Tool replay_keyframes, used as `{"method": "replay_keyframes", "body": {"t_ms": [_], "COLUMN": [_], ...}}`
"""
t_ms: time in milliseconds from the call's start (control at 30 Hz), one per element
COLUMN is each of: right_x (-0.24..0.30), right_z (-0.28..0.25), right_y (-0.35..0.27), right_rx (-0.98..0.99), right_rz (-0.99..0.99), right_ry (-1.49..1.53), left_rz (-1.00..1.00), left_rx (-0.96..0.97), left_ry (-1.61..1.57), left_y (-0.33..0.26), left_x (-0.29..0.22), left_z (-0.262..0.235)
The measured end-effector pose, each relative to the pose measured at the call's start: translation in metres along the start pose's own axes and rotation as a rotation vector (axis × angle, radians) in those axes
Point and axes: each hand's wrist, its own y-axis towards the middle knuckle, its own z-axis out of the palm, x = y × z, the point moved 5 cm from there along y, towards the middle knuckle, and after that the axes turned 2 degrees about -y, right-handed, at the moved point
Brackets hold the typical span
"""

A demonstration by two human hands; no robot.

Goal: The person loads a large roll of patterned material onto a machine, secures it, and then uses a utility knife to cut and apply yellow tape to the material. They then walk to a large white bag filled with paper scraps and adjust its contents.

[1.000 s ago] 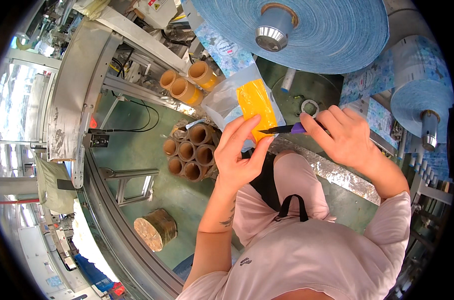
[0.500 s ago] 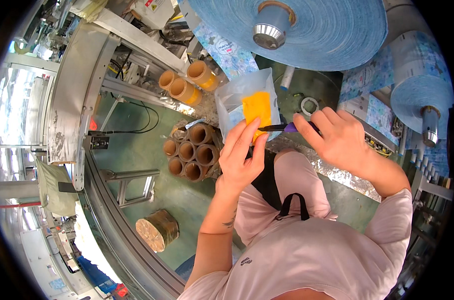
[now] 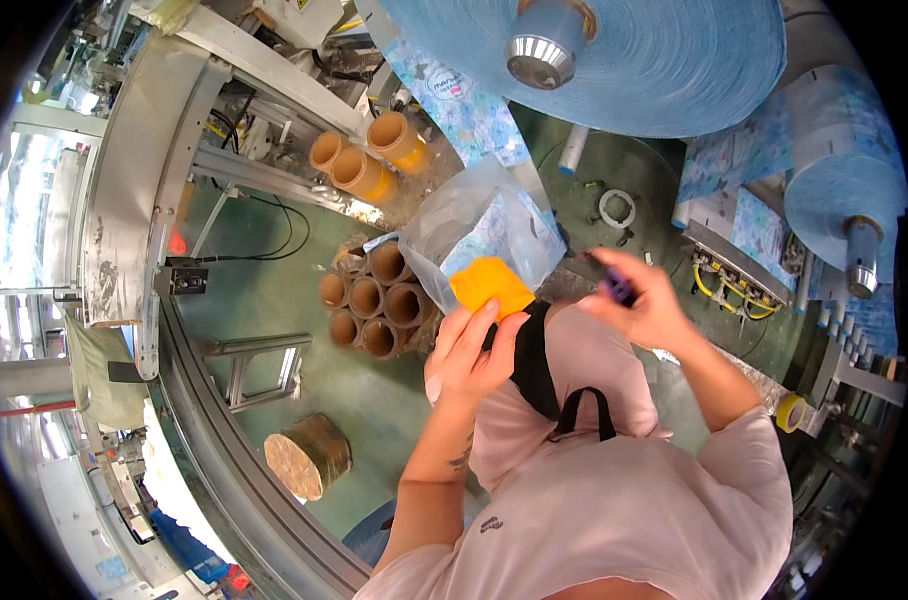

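Between the thumb and fingers of my left hand (image 3: 466, 352) is a small orange-yellow sheet or packet (image 3: 491, 284), soft-looking and slightly bent. Just beyond it a translucent plastic bag (image 3: 434, 225) gapes open; whether the orange piece touches it I cannot tell. To the right, my right hand (image 3: 646, 305) is closed around a utility knife (image 3: 618, 288) with a purple handle. Motion blurs the knife's tip and some fingers. The knife is apart from the orange piece.
A large roll of blue printed film (image 3: 664, 70) hangs ahead, with a smaller roll (image 3: 839, 195) at right. Brown cardboard tubes (image 3: 407, 304) stand bundled left of my hands, with several yellow-banded tubes (image 3: 362, 176) beyond. A wrapped cylinder (image 3: 309, 456) sits on the floor.
The knife has moved from the orange piece off to the right with my right hand. My left hand has drawn the orange piece nearer to me, and the bag has shifted its shape.
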Motion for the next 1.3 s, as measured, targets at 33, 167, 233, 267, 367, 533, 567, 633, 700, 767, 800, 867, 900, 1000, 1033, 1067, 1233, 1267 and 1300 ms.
{"method": "replay_keyframes", "body": {"t_ms": [33, 167, 233, 267, 367, 533, 567, 633, 700, 767, 800, 867, 900, 1000, 1033, 1067, 1233, 1267, 1300], "right_x": [0.000, -0.005, -0.014, -0.012, -0.008, -0.034, -0.035, -0.043, -0.051, -0.066, -0.076, -0.095, -0.118, -0.137, -0.136, -0.136, -0.113, -0.117, -0.125], "right_z": [0.014, 0.048, 0.059, 0.063, 0.070, 0.064, 0.065, 0.066, 0.074, 0.094, 0.100, 0.123, 0.134, 0.148, 0.149, 0.149, 0.090, 0.070, 0.050], "right_y": [0.001, 0.010, 0.012, 0.013, 0.011, -0.007, -0.012, -0.026, -0.040, -0.057, -0.063, -0.079, -0.096, -0.126, -0.130, -0.135, -0.129, -0.122, -0.119], "right_rx": [0.057, 0.133, 0.146, 0.124, 0.057, -0.022, -0.005, 0.047, 0.074, 0.096, 0.101, 0.026, 0.024, 0.095, 0.050, -0.001, -0.111, -0.293, -0.471], "right_rz": [0.084, 0.132, 0.098, 0.084, 0.025, -0.035, -0.099, -0.228, -0.225, -0.138, -0.077, 0.100, 0.288, 0.509, 0.488, 0.476, 0.429, 0.305, 0.182], "right_ry": [0.127, 0.416, 0.394, 0.392, 0.271, 0.182, 0.186, 0.194, 0.183, 0.256, 0.280, 0.280, 0.245, 0.116, 0.169, 0.220, 0.097, 0.199, 0.306], "left_rz": [-0.023, -0.075, -0.087, -0.118, -0.241, -0.212, -0.345, -0.614, -1.042, -1.349, -1.364, -1.504, -1.530, -1.403, -1.354, -1.312, -1.138, -1.132, -1.129], "left_rx": [-0.008, 0.030, 0.055, 0.026, -0.088, -0.505, -0.518, -0.541, -0.560, -0.484, -0.432, -0.285, -0.257, -0.012, 0.015, 0.049, 0.103, 0.103, 0.104], "left_ry": [-0.053, -0.251, -0.318, -0.325, -0.398, -0.475, -0.493, -0.528, -0.687, -0.587, -0.750, -0.823, -0.736, -0.355, -0.358, -0.365, -0.233, -0.250, -0.258], "left_y": [-0.004, -0.009, -0.010, -0.011, -0.014, 0.004, 0.000, -0.015, -0.048, -0.114, -0.123, -0.172, -0.185, -0.210, -0.220, -0.223, -0.229, -0.231, -0.237], "left_x": [0.001, 0.004, 0.005, 0.007, 0.017, 0.030, 0.043, 0.070, 0.115, 0.161, 0.155, 0.180, 0.178, 0.174, 0.171, 0.163, 0.155, 0.156, 0.158], "left_z": [0.001, 0.005, 0.004, 0.000, -0.010, -0.049, -0.053, -0.053, -0.038, -0.024, 0.000, 0.016, 0.028, 0.045, 0.047, 0.053, 0.053, 0.051, 0.049]}}
